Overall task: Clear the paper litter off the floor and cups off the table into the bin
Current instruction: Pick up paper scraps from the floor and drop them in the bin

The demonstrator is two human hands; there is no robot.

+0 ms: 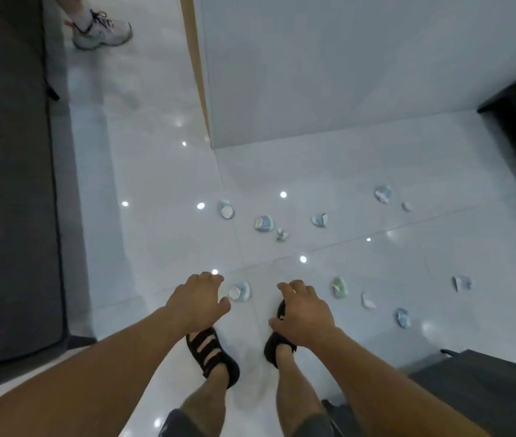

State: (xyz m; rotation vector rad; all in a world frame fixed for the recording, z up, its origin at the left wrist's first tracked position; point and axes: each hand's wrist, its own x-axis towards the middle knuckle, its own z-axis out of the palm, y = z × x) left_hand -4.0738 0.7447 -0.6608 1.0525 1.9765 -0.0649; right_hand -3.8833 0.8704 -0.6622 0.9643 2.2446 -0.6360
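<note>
Left grip [198, 299] and right grip [305, 313] are both wide, fingers spread and loosely bent, holding nothing, above the white floor [155, 171]. One crumpled blue paper scrap [239, 291] lies on the floor between the grips, nearer the left grip. A green scrap [339, 287] lies just right of the right grip. Further scraps [264, 223] lie scattered ahead and to the right of both grips.
</note>
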